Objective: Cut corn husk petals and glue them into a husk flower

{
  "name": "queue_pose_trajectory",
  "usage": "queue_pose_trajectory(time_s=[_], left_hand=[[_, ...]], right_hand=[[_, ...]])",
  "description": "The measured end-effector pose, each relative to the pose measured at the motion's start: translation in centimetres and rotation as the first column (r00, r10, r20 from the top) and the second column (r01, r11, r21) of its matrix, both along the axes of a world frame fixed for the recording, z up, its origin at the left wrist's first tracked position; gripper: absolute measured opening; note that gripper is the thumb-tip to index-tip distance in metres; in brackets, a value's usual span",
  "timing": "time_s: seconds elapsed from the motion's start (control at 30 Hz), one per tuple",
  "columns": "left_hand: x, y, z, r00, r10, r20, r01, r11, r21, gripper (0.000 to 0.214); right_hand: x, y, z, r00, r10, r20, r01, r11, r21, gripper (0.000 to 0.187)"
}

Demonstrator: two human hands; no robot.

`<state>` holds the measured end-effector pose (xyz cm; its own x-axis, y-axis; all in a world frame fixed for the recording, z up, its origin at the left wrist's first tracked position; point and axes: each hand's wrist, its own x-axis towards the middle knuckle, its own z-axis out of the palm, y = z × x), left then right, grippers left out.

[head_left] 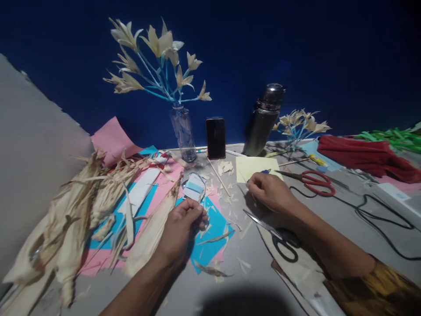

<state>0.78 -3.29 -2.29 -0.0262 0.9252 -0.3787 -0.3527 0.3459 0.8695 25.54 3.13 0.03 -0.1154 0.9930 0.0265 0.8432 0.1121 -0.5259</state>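
Note:
My left hand (182,226) is closed in a pinch on a small folded piece of white and light blue paper (194,188), held just above blue and pink sheets (213,228). My right hand (268,191) rests curled on the table near a pale yellow sheet (255,166), its fingers closed on a small blue-tipped thing I cannot make out. Black-handled scissors (279,239) lie just under my right forearm. Red-handled scissors (315,180) lie beyond the right hand.
A heap of dried corn husks (82,206) covers the left of the table. At the back stand a bottle vase of husk flowers (182,131), a phone (215,138) and a steel flask (265,118). A red cloth (368,156) and a black cable (378,215) lie right.

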Motion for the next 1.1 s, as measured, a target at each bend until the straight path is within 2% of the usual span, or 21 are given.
queue_pose_trajectory(time_s=[0.03, 0.07, 0.13, 0.17, 0.23, 0.27, 0.33, 0.47, 0.57, 0.7, 0.8, 0.93, 1.1], left_hand=[[0.0, 0.0, 0.0, 1.000, 0.001, 0.002, -0.001, 1.000, -0.004, 0.023], [0.0, 0.0, 0.0, 1.000, -0.001, 0.002, 0.001, 1.000, -0.007, 0.024], [0.0, -0.1, -0.1, 1.000, -0.018, 0.000, 0.018, 1.000, -0.004, 0.025], [0.0, -0.1, -0.2, 0.999, -0.031, -0.007, 0.031, 1.000, 0.005, 0.026], [-0.1, -0.1, -0.4, 0.997, -0.046, -0.066, 0.049, 0.998, 0.046, 0.025], [-0.1, -0.1, -0.5, 0.992, -0.044, -0.116, 0.053, 0.996, 0.076, 0.025], [-0.1, -0.2, -0.7, 0.977, -0.027, -0.212, 0.055, 0.990, 0.126, 0.024], [-0.1, -0.2, -0.9, 0.973, -0.035, -0.229, 0.067, 0.989, 0.132, 0.024], [-0.1, -0.2, -1.1, 0.975, -0.061, -0.212, 0.087, 0.989, 0.116, 0.025], [0.0, -0.3, -1.3, 0.979, -0.085, -0.187, 0.105, 0.990, 0.099, 0.027], [0.2, -0.4, -1.1, 0.954, -0.067, -0.292, 0.110, 0.985, 0.135, 0.025], [0.2, -0.5, -0.7, 0.884, -0.086, -0.460, 0.195, 0.961, 0.195, 0.021], [0.0, -0.4, -1.0, 0.877, -0.093, -0.472, 0.214, 0.954, 0.210, 0.020]], right_hand=[[-0.1, -0.1, 0.0, 0.988, 0.021, -0.154, -0.030, 0.998, -0.055, 0.020], [-0.1, -0.1, 0.0, 0.943, 0.023, -0.331, -0.067, 0.990, -0.123, 0.021], [-0.3, -0.2, 0.1, 0.763, -0.049, -0.644, -0.166, 0.949, -0.269, 0.024], [-0.4, -0.2, 0.1, 0.659, -0.109, -0.745, -0.216, 0.920, -0.327, 0.026], [-0.6, -0.2, 0.1, 0.486, -0.208, -0.849, -0.302, 0.871, -0.386, 0.029], [-0.6, -0.1, 0.0, 0.429, -0.242, -0.870, -0.331, 0.854, -0.401, 0.030], [-0.7, -0.1, -0.2, 0.369, -0.298, -0.880, -0.357, 0.829, -0.430, 0.032], [-0.8, -0.1, -0.5, 0.335, -0.364, -0.869, -0.387, 0.788, -0.479, 0.039], [-0.8, -0.1, -0.8, 0.337, -0.355, -0.872, -0.404, 0.782, -0.474, 0.035], [-0.7, 0.0, -1.1, 0.383, -0.296, -0.875, -0.411, 0.794, -0.448, 0.031], [-0.6, 0.0, -1.1, 0.408, -0.245, -0.880, -0.418, 0.806, -0.418, 0.033], [-0.4, 0.0, -0.9, 0.399, -0.221, -0.890, -0.392, 0.836, -0.384, 0.033], [-0.6, -0.3, -0.7, 0.404, -0.212, -0.890, -0.366, 0.854, -0.369, 0.035]])
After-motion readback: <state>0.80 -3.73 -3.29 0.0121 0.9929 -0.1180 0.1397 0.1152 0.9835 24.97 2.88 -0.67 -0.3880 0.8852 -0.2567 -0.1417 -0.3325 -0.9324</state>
